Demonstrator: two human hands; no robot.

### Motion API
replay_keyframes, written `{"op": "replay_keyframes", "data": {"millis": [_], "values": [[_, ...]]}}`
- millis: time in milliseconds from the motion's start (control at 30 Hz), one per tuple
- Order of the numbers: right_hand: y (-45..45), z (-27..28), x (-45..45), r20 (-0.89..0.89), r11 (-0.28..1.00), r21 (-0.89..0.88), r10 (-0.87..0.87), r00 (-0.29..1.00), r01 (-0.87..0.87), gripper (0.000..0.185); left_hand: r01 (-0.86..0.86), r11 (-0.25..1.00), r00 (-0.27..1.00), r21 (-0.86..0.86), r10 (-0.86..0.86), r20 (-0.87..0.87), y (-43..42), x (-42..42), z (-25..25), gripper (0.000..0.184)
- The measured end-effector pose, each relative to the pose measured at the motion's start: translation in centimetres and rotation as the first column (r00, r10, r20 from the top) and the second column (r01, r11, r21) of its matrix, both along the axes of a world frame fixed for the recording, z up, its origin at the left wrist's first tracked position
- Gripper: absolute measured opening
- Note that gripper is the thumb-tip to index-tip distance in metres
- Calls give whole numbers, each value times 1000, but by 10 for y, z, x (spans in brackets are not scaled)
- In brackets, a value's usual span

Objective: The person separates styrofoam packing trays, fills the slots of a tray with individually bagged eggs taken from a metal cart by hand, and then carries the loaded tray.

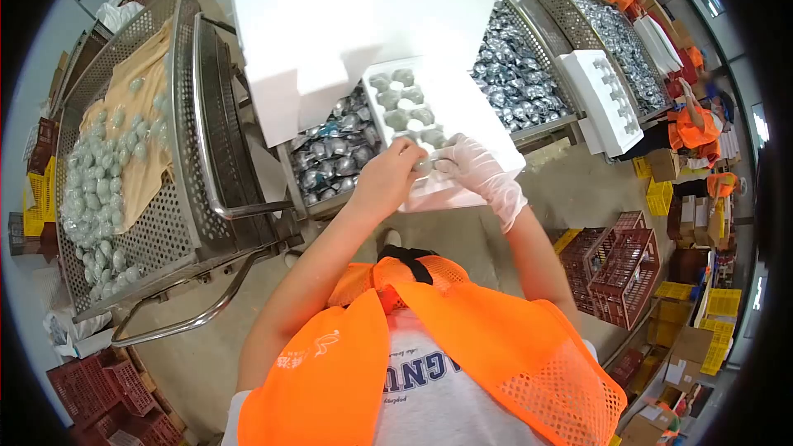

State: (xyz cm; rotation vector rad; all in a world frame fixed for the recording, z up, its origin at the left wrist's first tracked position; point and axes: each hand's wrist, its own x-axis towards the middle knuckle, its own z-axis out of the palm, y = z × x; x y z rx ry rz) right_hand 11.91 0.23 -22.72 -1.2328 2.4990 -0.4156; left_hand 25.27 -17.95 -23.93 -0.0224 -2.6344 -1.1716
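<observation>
A greenish egg (422,167) is pinched by the bare left hand (387,173), just beside the gloved right hand (479,167), whose fingers are bent; whether anything is gripped there cannot be told. Just beyond both hands, more eggs are held in a white tray (407,105).

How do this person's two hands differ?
The left hand is bare; the right hand wears a thin whitish glove. The left hand pinches a greenish egg-shaped item; the right hand faces it from the opposite side, contact unclear. Both are at the near end of a white tray.
</observation>
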Motion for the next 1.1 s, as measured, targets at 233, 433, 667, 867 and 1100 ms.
{"op": "replay_keyframes", "data": {"millis": [233,433,667,867,1100], "values": [[90,-37,-38,-179,735,-393,-650,739,552,52,28,941,970,-338,56,237,13,-19,7,20],[111,-74,-54,810,391,-194,-453,372,900,78,100,948,976,-303,-33,217,12,-34,-10,29],[115,-59,-27,987,397,-163,64,150,903,48,-579,185,806,794,-19,592,14,9,-51,60],[117,-66,-20,894,482,-432,117,433,762,58,-505,-110,862,856,-119,493,13,-26,-95,43],[133,49,1,964,680,41,-220,150,732,73,-613,-32,762,789,-289,580,0,-5,-71,48]]}}
